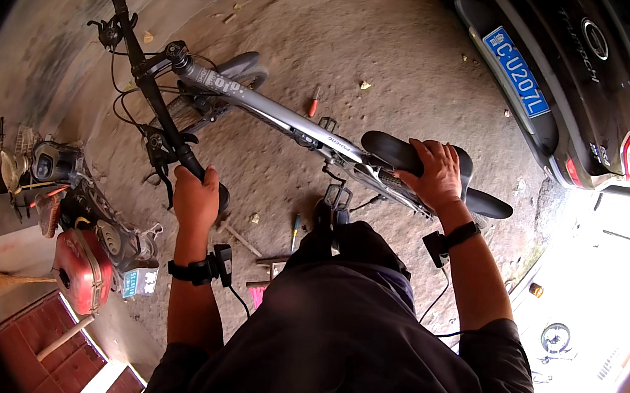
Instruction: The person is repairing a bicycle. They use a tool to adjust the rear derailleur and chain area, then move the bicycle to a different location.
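Observation:
A grey and white bicycle (278,112) stands across in front of me, its front end to the left and its rear to the right. My left hand (197,199) is closed round the near grip of the black handlebar (161,109). Over the black saddle (390,151) lies my right hand (435,175), the fingers curled over its far side and the thumb on the near side. Behind the saddle juts a black rear mudguard (489,205). A pedal (338,196) is close to my feet. Wrist straps with small black devices sit on both my forearms.
A red-handled screwdriver (314,107) lies beyond the bicycle, another screwdriver (296,231) on the near side by a T-shaped tool (240,238). A dark car (564,92) fills the upper right. At left stands a scooter (102,209) with a red box (82,270).

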The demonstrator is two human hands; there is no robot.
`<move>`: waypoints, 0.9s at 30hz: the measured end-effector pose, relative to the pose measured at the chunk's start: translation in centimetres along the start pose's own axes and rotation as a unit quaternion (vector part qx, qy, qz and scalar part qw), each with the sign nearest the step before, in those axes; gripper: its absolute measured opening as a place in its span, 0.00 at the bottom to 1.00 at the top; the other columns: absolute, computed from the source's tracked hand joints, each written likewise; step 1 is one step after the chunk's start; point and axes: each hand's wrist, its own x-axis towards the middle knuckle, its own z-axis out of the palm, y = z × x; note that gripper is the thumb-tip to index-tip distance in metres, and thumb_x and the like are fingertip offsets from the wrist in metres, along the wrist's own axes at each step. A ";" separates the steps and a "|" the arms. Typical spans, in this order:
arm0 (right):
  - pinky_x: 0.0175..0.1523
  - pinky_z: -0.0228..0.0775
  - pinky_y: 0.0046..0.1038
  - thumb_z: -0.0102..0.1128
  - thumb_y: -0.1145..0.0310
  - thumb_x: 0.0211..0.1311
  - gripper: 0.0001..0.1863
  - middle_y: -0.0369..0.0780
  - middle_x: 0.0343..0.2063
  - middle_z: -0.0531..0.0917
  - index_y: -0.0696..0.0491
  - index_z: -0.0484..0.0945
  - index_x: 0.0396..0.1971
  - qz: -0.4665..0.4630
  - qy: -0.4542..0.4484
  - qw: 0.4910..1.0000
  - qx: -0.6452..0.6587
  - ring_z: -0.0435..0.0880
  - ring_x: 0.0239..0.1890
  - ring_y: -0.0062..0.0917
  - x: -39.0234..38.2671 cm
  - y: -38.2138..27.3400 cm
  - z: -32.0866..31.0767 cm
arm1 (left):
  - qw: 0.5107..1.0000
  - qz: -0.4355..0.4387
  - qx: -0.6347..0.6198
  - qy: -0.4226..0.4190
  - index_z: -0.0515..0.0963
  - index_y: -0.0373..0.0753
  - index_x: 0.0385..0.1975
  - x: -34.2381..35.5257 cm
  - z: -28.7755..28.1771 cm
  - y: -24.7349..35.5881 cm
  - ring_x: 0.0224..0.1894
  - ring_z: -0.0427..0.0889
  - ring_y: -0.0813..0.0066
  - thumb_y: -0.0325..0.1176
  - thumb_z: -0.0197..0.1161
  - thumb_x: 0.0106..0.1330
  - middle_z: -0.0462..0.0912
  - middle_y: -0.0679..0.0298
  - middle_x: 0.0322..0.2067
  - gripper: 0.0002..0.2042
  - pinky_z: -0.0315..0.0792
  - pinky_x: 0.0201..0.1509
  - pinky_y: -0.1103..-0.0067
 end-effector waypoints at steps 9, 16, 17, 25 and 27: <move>0.73 0.55 0.42 0.74 0.47 0.48 0.36 0.41 0.51 0.79 0.47 0.78 0.58 0.008 0.001 1.000 -0.003 0.75 0.58 0.38 0.2 -1.4 -0.4 | 1.000 0.011 -0.011 -0.006 0.66 0.30 0.42 0.2 -0.7 0.4 0.33 0.85 0.42 0.47 0.62 0.69 0.83 0.44 0.30 0.23 0.77 0.37 0.56; 0.72 0.56 0.42 0.75 0.48 0.46 0.37 0.41 0.51 0.79 0.47 0.79 0.57 0.003 0.010 1.000 -0.008 0.75 0.57 0.38 0.2 -2.6 -0.3 | 1.000 0.001 -0.026 -0.014 0.65 0.30 0.43 0.6 -0.5 0.0 0.35 0.84 0.39 0.48 0.62 0.68 0.84 0.43 0.32 0.24 0.77 0.39 0.55; 0.71 0.57 0.41 0.75 0.48 0.46 0.37 0.41 0.51 0.79 0.48 0.79 0.57 0.003 0.012 1.000 -0.007 0.75 0.57 0.38 0.1 -2.7 -0.4 | 1.000 0.004 -0.026 -0.012 0.65 0.30 0.43 0.6 -0.4 -0.1 0.35 0.84 0.39 0.48 0.62 0.68 0.84 0.43 0.32 0.24 0.77 0.39 0.55; 0.66 0.64 0.39 0.75 0.49 0.44 0.37 0.41 0.50 0.79 0.48 0.79 0.56 0.017 0.011 1.000 -0.019 0.75 0.56 0.39 0.6 0.5 -1.3 | 0.999 0.018 -0.042 -0.012 0.68 0.29 0.42 0.6 0.5 3.3 0.32 0.84 0.43 0.46 0.65 0.68 0.82 0.47 0.31 0.23 0.76 0.36 0.58; 0.67 0.61 0.42 0.75 0.48 0.45 0.37 0.41 0.51 0.79 0.47 0.79 0.57 0.030 -0.003 0.999 -0.012 0.75 0.57 0.39 0.6 2.6 -1.8 | 0.999 0.026 -0.042 -0.018 0.67 0.29 0.43 0.5 1.0 5.2 0.33 0.84 0.42 0.46 0.64 0.68 0.83 0.46 0.30 0.23 0.76 0.36 0.58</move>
